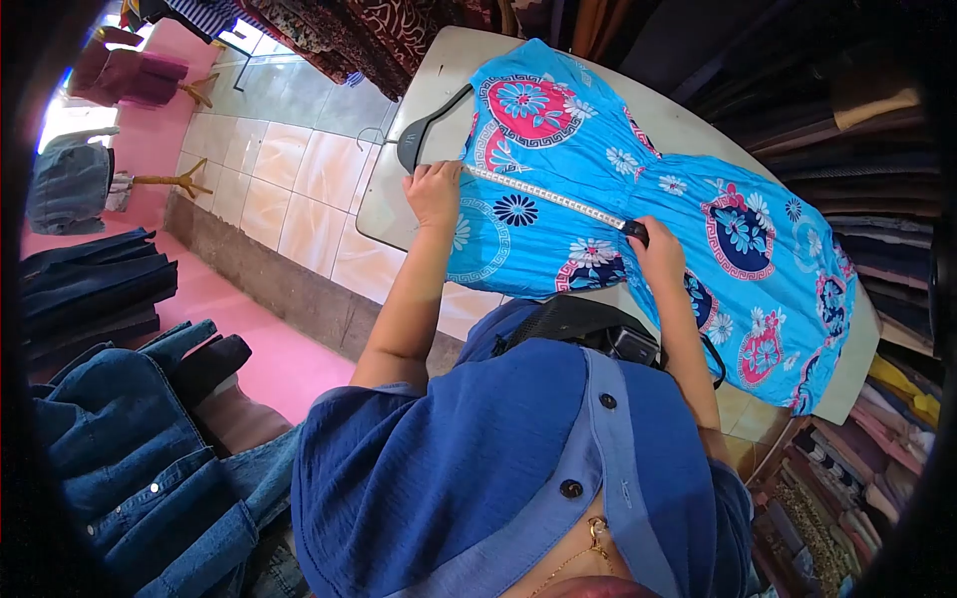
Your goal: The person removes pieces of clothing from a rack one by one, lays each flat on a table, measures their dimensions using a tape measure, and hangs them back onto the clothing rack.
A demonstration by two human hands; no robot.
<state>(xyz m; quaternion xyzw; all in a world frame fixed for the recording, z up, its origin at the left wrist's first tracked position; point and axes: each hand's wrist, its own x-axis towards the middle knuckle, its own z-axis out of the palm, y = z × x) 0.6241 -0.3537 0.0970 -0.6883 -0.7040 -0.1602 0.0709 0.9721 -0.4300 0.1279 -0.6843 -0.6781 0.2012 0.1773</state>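
Observation:
A bright blue dress [588, 214] with pink, navy and white flower prints lies spread on a pale tabletop [399, 204]. Its neck end is on a black hanger [424, 135], whose hook points left. A pale tape measure [546, 194] runs straight across the bodice. Its free end is under the fingers of my left hand [434, 194], closed at the neckline beside the hanger. At the waist, my right hand [658, 257] is closed around the tape's small dark case [635, 231]. The fingertips of my left hand are partly hidden.
Folded dark clothes [867, 184] are stacked along the right, with more fabrics [827, 488] below. Denim garments [130, 448] hang at lower left. Patterned clothes [349, 40] hang behind the table. A tiled floor [289, 199] and a pink ledge [249, 339] lie left.

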